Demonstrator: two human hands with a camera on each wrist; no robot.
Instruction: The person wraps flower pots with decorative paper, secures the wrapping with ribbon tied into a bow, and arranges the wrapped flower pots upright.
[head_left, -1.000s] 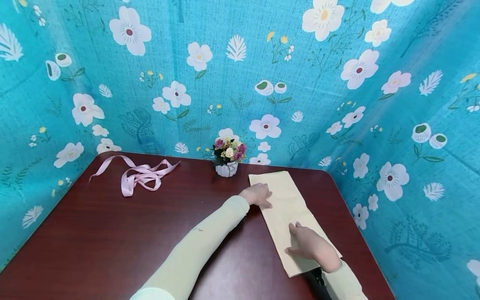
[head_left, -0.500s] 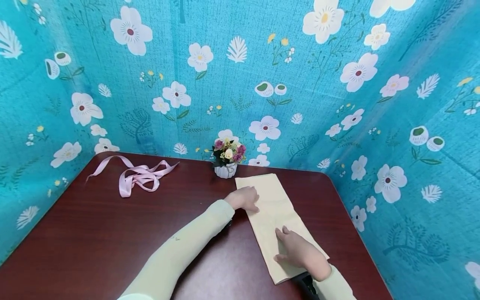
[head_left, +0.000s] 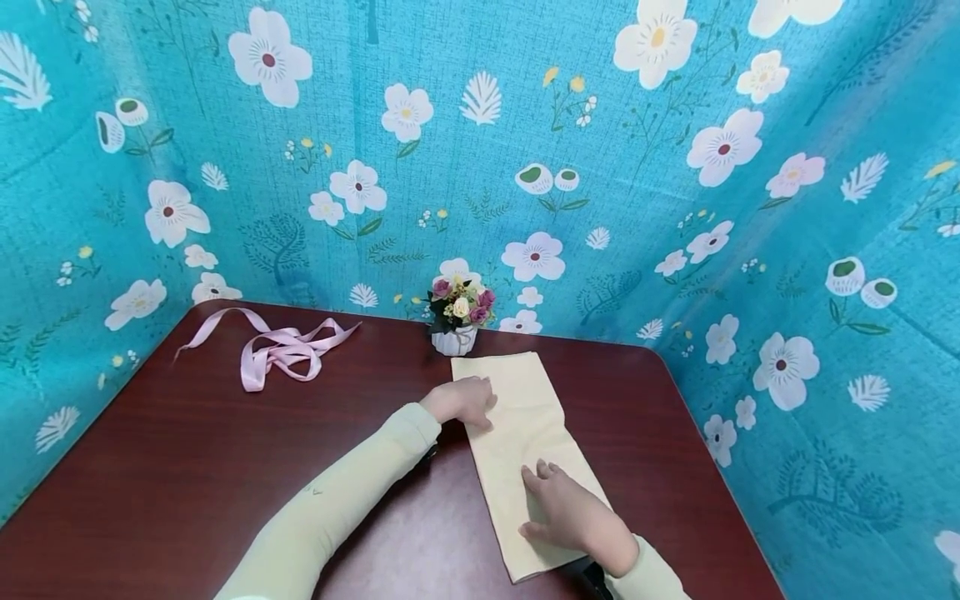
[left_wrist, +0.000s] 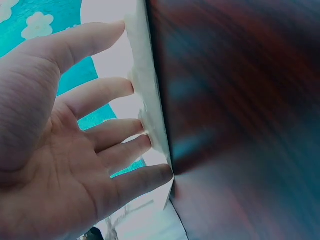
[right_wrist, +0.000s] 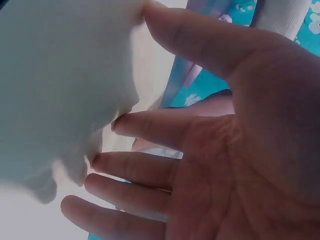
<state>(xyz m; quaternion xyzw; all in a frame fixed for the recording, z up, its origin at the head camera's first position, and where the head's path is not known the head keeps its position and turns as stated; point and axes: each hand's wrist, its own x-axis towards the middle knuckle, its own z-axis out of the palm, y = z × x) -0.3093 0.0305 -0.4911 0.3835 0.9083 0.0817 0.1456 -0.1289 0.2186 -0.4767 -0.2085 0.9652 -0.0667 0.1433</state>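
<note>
A cream folded cloth [head_left: 517, 442] lies flat as a long strip, slanting across the right half of the table. My left hand [head_left: 465, 402] touches its left edge toward the far end, fingers spread. In the left wrist view the fingertips [left_wrist: 131, 86] meet the pale cloth and the palm stays off it. On the near part of the cloth rests my right hand [head_left: 566, 512], its fingers extended and fingertips down. The right wrist view shows those fingertips [right_wrist: 120, 122] against the cloth, with slight ripples beside them.
The dark red-brown table [head_left: 225, 450] fills the lower view. A loose pink ribbon [head_left: 285, 350] lies at the far left. A small white pot of artificial flowers [head_left: 453, 340] stands at the back edge, just beyond the cloth. A blue flowered curtain [head_left: 420, 208] hangs behind and at both sides.
Both hands have slid the cloth leftward and slightly nearer across the table, its far end now close to the flower pot. The ribbon and pot have stayed put.
</note>
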